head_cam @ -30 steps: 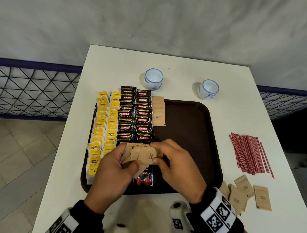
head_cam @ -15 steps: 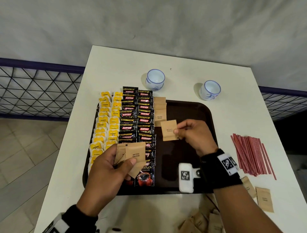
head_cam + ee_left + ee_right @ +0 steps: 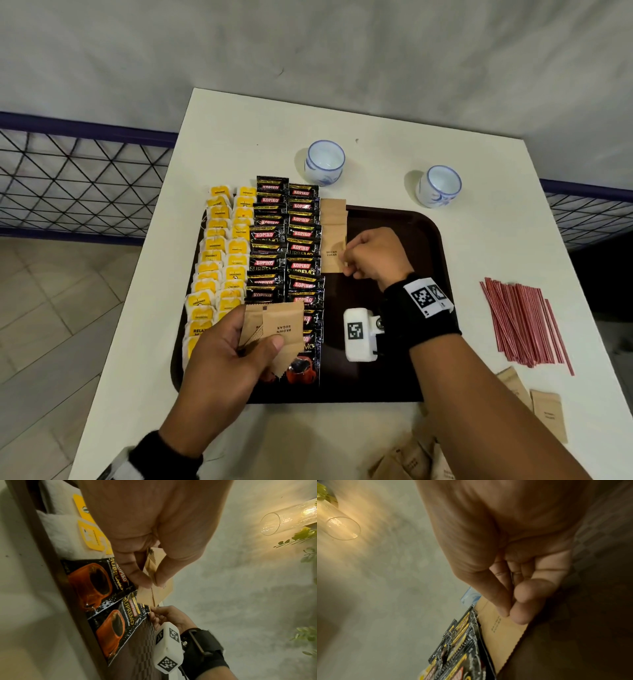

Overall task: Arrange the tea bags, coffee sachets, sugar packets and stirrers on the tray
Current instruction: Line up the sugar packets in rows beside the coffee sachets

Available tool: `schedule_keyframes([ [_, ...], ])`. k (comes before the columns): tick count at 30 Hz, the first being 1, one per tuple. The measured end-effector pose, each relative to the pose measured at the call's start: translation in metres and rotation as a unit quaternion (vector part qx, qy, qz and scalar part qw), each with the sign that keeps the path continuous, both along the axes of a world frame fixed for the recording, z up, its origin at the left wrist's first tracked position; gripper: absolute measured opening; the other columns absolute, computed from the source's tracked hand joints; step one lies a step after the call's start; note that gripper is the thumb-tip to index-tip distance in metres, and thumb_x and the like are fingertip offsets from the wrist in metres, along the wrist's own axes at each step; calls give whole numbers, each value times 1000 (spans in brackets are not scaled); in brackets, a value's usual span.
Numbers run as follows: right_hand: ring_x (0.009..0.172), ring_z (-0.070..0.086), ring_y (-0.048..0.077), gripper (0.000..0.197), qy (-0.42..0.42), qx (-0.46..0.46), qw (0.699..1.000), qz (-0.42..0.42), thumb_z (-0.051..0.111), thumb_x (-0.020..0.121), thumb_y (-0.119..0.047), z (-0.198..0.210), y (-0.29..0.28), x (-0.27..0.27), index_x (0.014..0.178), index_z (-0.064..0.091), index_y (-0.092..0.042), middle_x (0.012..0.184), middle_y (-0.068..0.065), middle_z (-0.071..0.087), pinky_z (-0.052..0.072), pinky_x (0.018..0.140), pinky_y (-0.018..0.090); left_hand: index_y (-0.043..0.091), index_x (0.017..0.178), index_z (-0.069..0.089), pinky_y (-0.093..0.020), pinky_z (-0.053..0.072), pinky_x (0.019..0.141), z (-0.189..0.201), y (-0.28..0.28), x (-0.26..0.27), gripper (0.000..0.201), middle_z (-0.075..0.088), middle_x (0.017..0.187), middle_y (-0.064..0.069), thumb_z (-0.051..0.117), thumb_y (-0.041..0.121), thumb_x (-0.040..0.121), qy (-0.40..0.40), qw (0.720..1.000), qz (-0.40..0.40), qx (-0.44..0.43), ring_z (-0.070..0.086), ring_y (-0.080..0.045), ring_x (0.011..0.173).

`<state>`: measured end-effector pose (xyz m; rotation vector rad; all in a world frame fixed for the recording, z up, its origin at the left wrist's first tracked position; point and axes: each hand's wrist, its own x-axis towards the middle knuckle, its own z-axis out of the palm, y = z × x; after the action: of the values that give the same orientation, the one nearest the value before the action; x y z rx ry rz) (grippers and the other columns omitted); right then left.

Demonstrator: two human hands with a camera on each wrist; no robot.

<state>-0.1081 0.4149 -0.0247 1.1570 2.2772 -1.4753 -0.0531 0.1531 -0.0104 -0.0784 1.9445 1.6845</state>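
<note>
Here the right hand (image 3: pixel 371 255) pinches a sugar packet (image 3: pixel 333 251) on the tray (image 3: pixel 404 377).

"KOPIKO" coffee sachets (image 3: pixel 286 246); "BROWN SUGAR" packets (image 3: pixel 333 251)

Near columns of yellow-tagged tea bags (image 3: pixel 219 274) and black coffee sachets (image 3: pixel 301 246) partly covered by left hand (image 3: pixel 219 356). Loose brown paper sugar packets (image 3: pixel 411 462) cut off at bottom edge. Small print on held sugar packet (image 3: pixel 503 631) blurred, illegible.
</note>
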Motion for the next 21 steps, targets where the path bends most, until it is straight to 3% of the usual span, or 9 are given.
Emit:
schedule_keyframes([
  [3, 51, 69, 21, 15, -2, 2, 1000, -7, 62, 80, 6, 0, -1, -2, 71, 63, -6, 63, 15, 69, 49, 46, 25, 28, 107, 69, -28, 58, 56, 0, 0, 1, 32, 78, 94, 8, 71, 2, 88, 1, 1000, -6, -6, 73, -15, 77],
  [8, 53, 71, 22, 17, -6, 18, 1000, -8, 60, 83, 5, 2, -1, -5, 71, 63, -6, 64, 15, 71, 50, 45, 24, 30, 107, 69, -39, 62, 61, 0, 0, 2, 32, 78, 94, 8, 71, 4, 88, 5, 1000, -12, -12, 73, -23, 78],
  [12, 55, 71, 24, 18, -5, 14, 1000, -14, 59, 84, 6, 3, -2, -7, 71, 63, -6, 66, 17, 70, 51, 47, 25, 30, 107, 69, -35, 60, 58, 1, 1, 2, 32, 78, 94, 10, 71, 4, 89, 8, 1000, -14, -11, 72, -22, 73],
  [17, 57, 72, 26, 18, -2, 15, 1000, -18, 58, 85, 6, 3, -3, -7, 72, 63, -5, 69, 19, 71, 56, 51, 27, 29, 108, 68, -38, 62, 60, -1, 1, 1, 32, 78, 95, 9, 71, 5, 88, 8, 1000, -17, -11, 72, -25, 76],
  [21, 59, 73, 27, 17, 8, 17, 1000, -21, 57, 85, 7, 4, -3, -8, 75, 63, -6, 70, 17, 72, 58, 54, 29, 29, 108, 68, -31, 61, 57, 0, 1, 1, 31, 77, 93, 10, 71, 5, 89, 8, 1000, -19, -12, 72, -25, 75],
])
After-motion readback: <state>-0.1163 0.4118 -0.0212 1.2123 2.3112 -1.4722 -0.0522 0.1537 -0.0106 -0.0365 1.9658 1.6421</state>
